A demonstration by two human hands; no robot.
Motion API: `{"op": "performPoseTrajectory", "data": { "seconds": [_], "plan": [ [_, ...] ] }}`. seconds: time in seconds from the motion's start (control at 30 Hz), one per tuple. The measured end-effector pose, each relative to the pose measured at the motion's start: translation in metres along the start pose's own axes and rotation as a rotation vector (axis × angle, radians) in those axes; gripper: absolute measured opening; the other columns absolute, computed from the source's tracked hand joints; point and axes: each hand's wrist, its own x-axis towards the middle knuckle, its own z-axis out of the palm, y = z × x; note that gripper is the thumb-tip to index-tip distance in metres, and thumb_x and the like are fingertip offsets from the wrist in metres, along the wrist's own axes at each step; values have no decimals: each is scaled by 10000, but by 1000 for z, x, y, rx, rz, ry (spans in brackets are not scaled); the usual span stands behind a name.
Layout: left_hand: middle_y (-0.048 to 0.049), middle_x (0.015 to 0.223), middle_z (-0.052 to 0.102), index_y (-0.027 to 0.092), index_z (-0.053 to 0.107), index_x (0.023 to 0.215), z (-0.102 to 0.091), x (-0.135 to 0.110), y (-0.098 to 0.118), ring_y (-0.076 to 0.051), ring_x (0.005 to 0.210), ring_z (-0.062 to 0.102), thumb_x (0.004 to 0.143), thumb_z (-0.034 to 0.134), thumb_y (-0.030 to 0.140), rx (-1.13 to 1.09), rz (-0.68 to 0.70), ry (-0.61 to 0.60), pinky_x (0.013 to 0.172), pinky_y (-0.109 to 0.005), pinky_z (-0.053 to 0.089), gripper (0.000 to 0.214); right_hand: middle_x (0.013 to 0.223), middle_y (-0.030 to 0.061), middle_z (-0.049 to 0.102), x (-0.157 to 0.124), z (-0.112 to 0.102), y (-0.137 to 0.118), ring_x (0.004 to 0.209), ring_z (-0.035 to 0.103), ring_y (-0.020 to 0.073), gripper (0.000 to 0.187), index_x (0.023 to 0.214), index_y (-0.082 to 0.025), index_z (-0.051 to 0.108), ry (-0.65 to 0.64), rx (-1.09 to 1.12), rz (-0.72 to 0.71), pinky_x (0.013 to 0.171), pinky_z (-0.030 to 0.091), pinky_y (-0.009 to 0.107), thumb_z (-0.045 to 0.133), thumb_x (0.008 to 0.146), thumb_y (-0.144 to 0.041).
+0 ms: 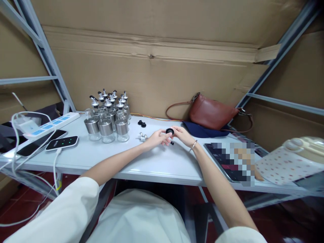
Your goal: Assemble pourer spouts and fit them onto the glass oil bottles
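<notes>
Over the middle of the white table, my left hand (157, 139) and my right hand (182, 135) meet at a small round black ring-like part (169, 131). Fingers of both hands close on it from either side. Just left of my left hand lies a silver metal pourer piece (142, 136). A tiny black piece (172, 143) rests on the table below the hands. Farther back are two or so round black caps (142, 123). To the left stand several glass bottles with steel bands (106, 128); those behind carry silver pourer tops with black tips (108, 101).
A brown leather bag (212, 111) lies on dark blue cloth (202, 131) at back right. A tablet-like device (220, 162), partly pixelated, lies at right near a dotted white item (280, 165). At left are a power strip (54, 125), phones (62, 143) and white cables. Cardboard walls the back.
</notes>
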Motion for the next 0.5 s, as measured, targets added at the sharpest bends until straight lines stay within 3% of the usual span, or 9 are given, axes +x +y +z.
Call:
{"op": "performPoseTrajectory", "data": {
  "seconds": [0.1, 0.23, 0.5],
  "plan": [
    [-60, 789, 667, 123, 545, 879, -2, -1, 2, -118, 646, 629, 658, 694, 576, -152, -37, -48, 654, -253, 448, 526, 536, -26, 499, -1, -1, 0, 516, 468, 108, 515, 651, -181, 495, 4, -2, -3, 569, 408, 264, 512, 724, -690],
    [-72, 831, 685, 124, 596, 900, -4, 1, 1, -138, 687, 647, 697, 656, 584, -360, -83, -58, 724, -284, 475, 507, 555, -31, 500, -1, -1, 2, 533, 473, 107, 501, 636, -189, 481, 29, -12, -21, 594, 411, 263, 523, 729, -679],
    [-51, 824, 660, 97, 601, 821, -6, -1, 2, -109, 720, 612, 687, 738, 413, -263, -53, 58, 827, -323, 469, 370, 525, -30, 479, 0, 1, 0, 528, 447, 106, 519, 561, -192, 455, 2, -77, -36, 616, 387, 266, 470, 769, -666]
  ]
}}
